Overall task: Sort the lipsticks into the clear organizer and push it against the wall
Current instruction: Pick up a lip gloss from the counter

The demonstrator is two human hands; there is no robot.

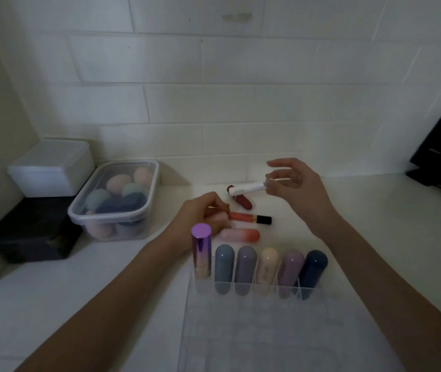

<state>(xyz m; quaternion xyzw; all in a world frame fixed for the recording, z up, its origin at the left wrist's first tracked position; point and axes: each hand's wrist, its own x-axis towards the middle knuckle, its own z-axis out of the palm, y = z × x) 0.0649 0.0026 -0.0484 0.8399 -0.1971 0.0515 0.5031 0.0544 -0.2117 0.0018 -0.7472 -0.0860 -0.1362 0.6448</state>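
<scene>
Dim white counter [375, 237] under a tiled wall [214, 103]. Behind the clear organizer [254, 304], your right hand [297, 189] pinches a white lipstick [248, 188] aloft; your left hand [200, 216] curls its fingers on an orange tube [248, 218] lying there.

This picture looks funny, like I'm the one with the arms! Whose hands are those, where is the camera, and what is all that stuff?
The camera sits on a person's head, looking down, so you see their own arms. The right hand pinches a white tube in the air. The left hand curls its grip on a lipstick on the counter, beside an orange tube, a pink one and a dark red one. Nearer stands the clear organizer with six lipsticks upright. Left is a tub of sponges.
</scene>
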